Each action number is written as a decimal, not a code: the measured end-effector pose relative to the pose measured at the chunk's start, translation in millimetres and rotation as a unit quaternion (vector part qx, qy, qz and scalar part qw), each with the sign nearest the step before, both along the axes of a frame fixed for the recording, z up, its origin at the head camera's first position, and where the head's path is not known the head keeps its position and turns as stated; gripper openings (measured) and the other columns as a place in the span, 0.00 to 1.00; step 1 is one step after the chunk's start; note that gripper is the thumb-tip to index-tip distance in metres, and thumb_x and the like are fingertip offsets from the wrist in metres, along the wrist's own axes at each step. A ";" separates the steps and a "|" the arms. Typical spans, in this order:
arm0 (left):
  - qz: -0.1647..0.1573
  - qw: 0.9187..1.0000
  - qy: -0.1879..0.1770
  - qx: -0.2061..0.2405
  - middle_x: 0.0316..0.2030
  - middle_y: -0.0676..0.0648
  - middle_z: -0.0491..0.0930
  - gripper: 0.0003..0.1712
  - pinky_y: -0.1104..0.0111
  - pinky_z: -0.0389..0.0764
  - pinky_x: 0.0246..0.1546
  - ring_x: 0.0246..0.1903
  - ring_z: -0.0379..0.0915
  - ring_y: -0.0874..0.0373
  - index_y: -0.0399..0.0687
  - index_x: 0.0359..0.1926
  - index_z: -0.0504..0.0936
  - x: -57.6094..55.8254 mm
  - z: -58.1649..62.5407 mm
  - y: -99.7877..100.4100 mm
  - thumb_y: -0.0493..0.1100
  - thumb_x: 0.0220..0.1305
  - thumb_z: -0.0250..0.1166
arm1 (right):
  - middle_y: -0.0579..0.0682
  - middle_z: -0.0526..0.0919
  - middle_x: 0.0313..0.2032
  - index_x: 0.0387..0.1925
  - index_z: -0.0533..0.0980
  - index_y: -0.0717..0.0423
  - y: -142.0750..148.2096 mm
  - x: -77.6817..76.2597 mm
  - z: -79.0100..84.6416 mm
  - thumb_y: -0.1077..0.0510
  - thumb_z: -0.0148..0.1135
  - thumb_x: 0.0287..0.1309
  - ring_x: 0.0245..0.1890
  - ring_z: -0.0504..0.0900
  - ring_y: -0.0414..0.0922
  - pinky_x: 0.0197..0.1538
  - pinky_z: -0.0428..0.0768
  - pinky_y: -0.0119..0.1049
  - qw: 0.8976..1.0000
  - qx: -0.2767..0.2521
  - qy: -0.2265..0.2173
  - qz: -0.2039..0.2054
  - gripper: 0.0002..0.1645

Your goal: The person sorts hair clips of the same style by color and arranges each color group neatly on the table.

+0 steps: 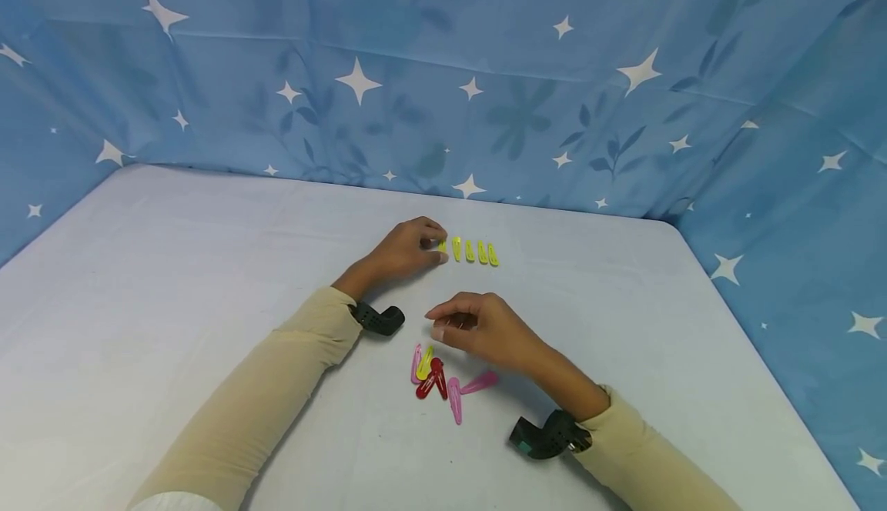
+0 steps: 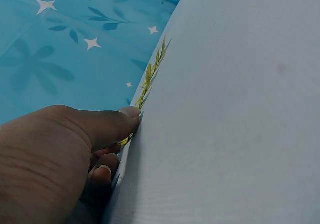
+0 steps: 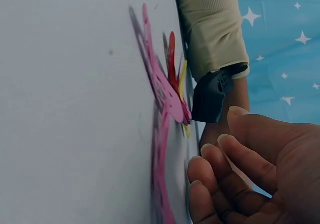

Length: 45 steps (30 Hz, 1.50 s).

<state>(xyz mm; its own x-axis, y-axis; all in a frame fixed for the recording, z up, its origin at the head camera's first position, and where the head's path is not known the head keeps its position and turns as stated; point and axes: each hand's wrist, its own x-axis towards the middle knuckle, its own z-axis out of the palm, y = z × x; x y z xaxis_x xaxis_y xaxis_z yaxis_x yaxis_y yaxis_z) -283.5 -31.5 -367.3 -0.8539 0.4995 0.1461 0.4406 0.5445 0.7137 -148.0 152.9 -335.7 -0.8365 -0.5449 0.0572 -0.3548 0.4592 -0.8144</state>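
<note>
At the left end of a short row of yellow snap hair clips (image 1: 470, 251), my left hand (image 1: 405, 249) pinches a yellow hair clip (image 1: 442, 246) between thumb and fingers. The left wrist view shows part of this clip (image 2: 124, 141) below the thumb, the rest hidden by the hand. My right hand (image 1: 488, 330) hovers just beyond a small pile of clips, fingers loosely bent and holding nothing. In that pile are a yellow clip (image 1: 425, 363), two red clips (image 1: 440, 379) and several pink clips (image 1: 454, 401), some overlapping. The right wrist view has the fingers (image 3: 240, 159) apart from the pile.
A white cloth covers the table (image 1: 208, 280). Blue curtains (image 1: 416, 57) with white stars hang along the far edge and the right side. Each wrist carries a black camera (image 1: 550, 435), and the left forearm (image 1: 277, 388) reaches across the table left of the pile.
</note>
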 end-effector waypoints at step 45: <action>-0.004 1.000 0.011 0.003 0.57 0.43 0.74 0.25 0.61 0.74 0.52 0.51 0.74 0.50 0.37 0.60 0.78 0.3 -0.4 -0.3 0.41 0.63 0.68 | 0.41 0.75 0.34 0.38 0.83 0.49 -13.4 8.0 -6.1 0.57 0.76 0.49 0.34 0.73 0.39 0.38 0.76 0.32 0.993 0.111 0.033 0.001 0.13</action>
